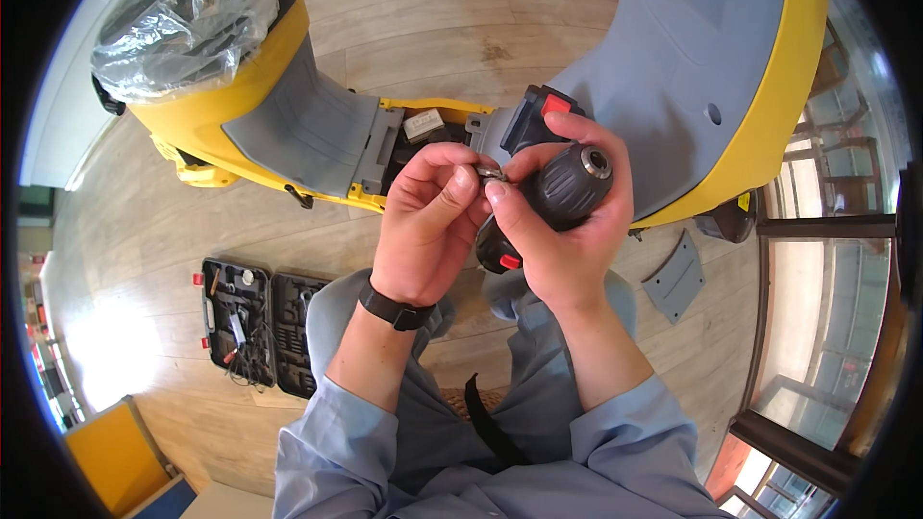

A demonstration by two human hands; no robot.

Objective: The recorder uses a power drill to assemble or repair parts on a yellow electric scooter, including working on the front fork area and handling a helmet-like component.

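Note:
A cordless drill (558, 194), black with red details, lies across my right hand (577, 240), whose fingers wrap round it; its chuck points up and right. Between the fingertips of my left hand (433, 221) is a small metal piece (491, 174), too small to name. My right thumb and a fingertip meet that piece from the other side. Both hands are just in front of a yellow and grey scooter (317, 130). In its footboard an uncovered compartment (404, 142) shows a pale labelled block (423, 125); my hands hide part of it.
Clear plastic film (192, 29) covers the scooter's seat. An open black tool case (240, 317) with tools and cables lies on the floor at left. A grey panel (676, 277) lies at right, near glass doors (817, 327). A yellow board (115, 457) stands lower left.

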